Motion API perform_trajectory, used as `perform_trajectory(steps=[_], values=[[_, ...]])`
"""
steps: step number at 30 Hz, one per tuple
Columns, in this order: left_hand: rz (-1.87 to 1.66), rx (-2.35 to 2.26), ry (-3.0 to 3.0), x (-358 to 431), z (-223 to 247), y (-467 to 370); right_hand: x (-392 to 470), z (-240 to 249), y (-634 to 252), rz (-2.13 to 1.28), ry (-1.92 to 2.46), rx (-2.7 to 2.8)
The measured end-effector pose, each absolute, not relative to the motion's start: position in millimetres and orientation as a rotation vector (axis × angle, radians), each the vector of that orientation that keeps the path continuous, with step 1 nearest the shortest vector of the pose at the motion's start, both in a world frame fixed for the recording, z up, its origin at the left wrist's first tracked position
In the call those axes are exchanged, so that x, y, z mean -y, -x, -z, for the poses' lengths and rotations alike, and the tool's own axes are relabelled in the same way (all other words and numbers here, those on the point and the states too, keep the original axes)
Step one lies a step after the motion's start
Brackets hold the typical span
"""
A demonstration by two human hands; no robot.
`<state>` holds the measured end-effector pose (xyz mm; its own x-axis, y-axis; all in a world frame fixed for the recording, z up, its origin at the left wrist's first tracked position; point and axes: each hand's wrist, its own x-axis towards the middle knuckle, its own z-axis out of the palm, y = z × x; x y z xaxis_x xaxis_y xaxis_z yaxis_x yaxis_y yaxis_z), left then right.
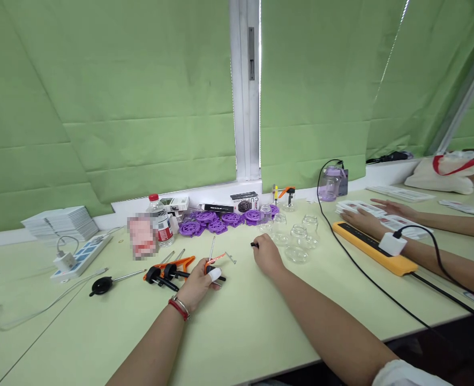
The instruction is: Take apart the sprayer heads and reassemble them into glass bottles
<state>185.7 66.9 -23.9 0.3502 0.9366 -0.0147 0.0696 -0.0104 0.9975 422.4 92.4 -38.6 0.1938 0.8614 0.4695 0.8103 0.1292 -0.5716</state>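
Note:
My left hand (pixel 200 283), with a white wrap on the thumb, is closed around an orange-and-black part with thin metal rods (pixel 220 258). My right hand (pixel 268 256) pinches a small black piece (pixel 254 245) a short way to the right, apart from that part. Left of my left hand lie similar orange-and-black parts (pixel 168 273) with rods. A black round piece on a metal rod (pixel 102 286) rests further left. Clear glass jars (pixel 299 244) stand just beyond and right of my right hand.
Purple slotted discs (pixel 216 220) lie along the back near a red-capped bottle (pixel 164 228). An orange-topped jar (pixel 288 199) stands behind. On the right are a yellow power strip (pixel 375 249), black cables and a co-worker's hands (pixel 363 221) on white sheets. A white power strip (pixel 82 258) lies left.

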Motion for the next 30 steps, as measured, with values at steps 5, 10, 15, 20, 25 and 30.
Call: perform_trajectory(steps=[5,10,15,20,25,30], values=[[-0.809,-1.149,-1.568,-63.7,15.8,-183.5,-95.8,36.4,-437.2,-0.211,2.042,1.513],[-0.748,-1.170,-1.619,-63.7,14.0,-180.7,-102.4,39.1,-443.2,-0.258,2.140,1.483],[-0.788,-1.042,-1.447,-66.1,18.7,-179.6,-103.1,37.9,-443.2,-0.273,2.172,1.481],[-0.824,-0.964,-1.298,-65.9,18.4,-182.2,-100.6,35.3,-441.4,-0.273,2.147,1.515],[-0.885,-0.964,-1.223,-66.0,15.2,-182.9,-101.2,37.9,-443.9,-0.309,2.173,1.499],[-0.934,-0.911,-1.164,-67.8,15.2,-181.7,-98.5,31.9,-445.8,-0.326,2.126,1.476]])
